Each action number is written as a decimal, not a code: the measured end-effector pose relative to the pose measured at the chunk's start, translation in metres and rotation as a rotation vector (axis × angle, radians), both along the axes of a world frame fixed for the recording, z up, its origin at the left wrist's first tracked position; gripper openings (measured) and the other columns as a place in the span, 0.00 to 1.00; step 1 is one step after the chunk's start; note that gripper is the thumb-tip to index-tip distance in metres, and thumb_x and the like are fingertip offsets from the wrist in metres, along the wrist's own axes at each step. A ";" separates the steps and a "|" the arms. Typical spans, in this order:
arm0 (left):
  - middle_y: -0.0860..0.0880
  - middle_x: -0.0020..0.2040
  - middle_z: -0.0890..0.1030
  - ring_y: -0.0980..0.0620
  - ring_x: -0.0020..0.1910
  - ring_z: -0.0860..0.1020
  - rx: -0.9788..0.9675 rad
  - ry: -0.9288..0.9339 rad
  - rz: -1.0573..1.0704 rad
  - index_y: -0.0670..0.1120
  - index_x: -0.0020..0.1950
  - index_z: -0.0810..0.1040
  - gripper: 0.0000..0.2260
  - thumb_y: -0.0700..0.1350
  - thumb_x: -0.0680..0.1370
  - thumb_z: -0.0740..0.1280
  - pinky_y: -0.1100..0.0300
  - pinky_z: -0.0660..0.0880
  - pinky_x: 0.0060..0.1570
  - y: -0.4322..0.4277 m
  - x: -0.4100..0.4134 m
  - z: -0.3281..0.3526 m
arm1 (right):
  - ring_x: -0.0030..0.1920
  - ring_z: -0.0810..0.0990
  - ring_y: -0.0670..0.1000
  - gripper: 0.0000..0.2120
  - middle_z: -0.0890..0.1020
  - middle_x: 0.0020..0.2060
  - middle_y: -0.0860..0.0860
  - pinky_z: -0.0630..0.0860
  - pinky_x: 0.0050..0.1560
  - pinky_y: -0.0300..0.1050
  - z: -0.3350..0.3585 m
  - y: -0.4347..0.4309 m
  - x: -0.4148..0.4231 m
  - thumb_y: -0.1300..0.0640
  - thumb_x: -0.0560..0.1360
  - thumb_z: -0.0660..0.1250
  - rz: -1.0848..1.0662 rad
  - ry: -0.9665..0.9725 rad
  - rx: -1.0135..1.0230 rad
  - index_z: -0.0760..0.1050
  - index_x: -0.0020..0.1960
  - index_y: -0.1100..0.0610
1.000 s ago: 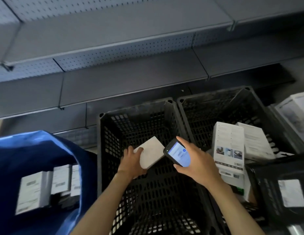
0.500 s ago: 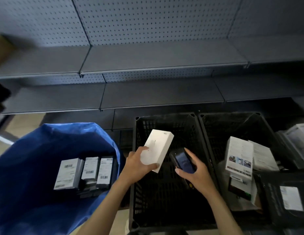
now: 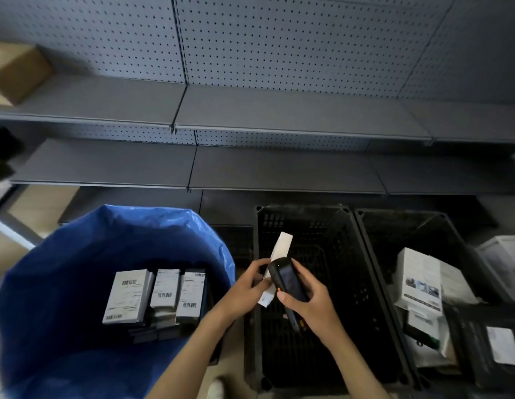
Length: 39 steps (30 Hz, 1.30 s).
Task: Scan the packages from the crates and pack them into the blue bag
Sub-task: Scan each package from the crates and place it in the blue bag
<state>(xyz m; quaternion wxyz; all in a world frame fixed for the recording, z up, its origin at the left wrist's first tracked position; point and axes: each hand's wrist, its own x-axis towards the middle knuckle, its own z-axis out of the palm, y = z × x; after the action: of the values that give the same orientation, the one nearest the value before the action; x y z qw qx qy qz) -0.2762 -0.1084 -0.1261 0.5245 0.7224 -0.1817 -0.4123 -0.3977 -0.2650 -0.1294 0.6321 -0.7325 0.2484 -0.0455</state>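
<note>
Blue bag (image 3: pixel 78 249) already holds three labelled packages (image 3: pixel 164 289), upright in a row near its middle. The left hand (image 3: pixel 244 292) pinches a slim white box (image 3: pixel 282 247) by its lower end, tilted above the left edge of the black crate (image 3: pixel 337 243), which looks empty. The right hand (image 3: pixel 311 306) is curled around a handheld scanner (image 3: pixel 289 279) held against the box. Scanning seems underway, and more packages (image 3: pixel 420 280) wait in the right crate (image 3: pixel 400 214), toward its near-right corner.
</note>
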 end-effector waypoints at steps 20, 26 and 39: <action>0.62 0.59 0.71 0.62 0.48 0.78 -0.022 -0.577 0.195 0.57 0.55 0.80 0.08 0.44 0.82 0.67 0.65 0.78 0.45 0.041 0.014 -0.046 | 0.57 0.72 0.24 0.39 0.75 0.65 0.37 0.73 0.50 0.24 -0.020 0.034 0.004 0.57 0.71 0.80 -0.280 0.009 -0.008 0.68 0.77 0.48; 0.65 0.61 0.69 0.58 0.52 0.80 -0.004 -0.515 0.130 0.64 0.50 0.76 0.12 0.44 0.82 0.67 0.60 0.82 0.45 0.063 0.026 -0.062 | 0.58 0.77 0.38 0.41 0.78 0.68 0.47 0.77 0.53 0.34 -0.037 0.030 0.007 0.57 0.69 0.82 -0.318 0.095 0.023 0.68 0.78 0.52; 0.61 0.77 0.57 0.59 0.66 0.72 0.074 -0.853 -0.321 0.59 0.76 0.64 0.37 0.62 0.70 0.75 0.63 0.76 0.63 0.101 0.043 -0.062 | 0.65 0.77 0.48 0.42 0.77 0.69 0.48 0.78 0.65 0.51 -0.037 0.032 0.016 0.54 0.68 0.83 -0.339 0.182 -0.005 0.68 0.78 0.49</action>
<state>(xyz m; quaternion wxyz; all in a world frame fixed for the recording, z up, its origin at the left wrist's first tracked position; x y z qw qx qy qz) -0.2337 -0.0078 -0.1884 0.3061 0.8085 -0.4764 -0.1602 -0.3821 -0.2325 -0.1665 0.5887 -0.6827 0.4242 -0.0856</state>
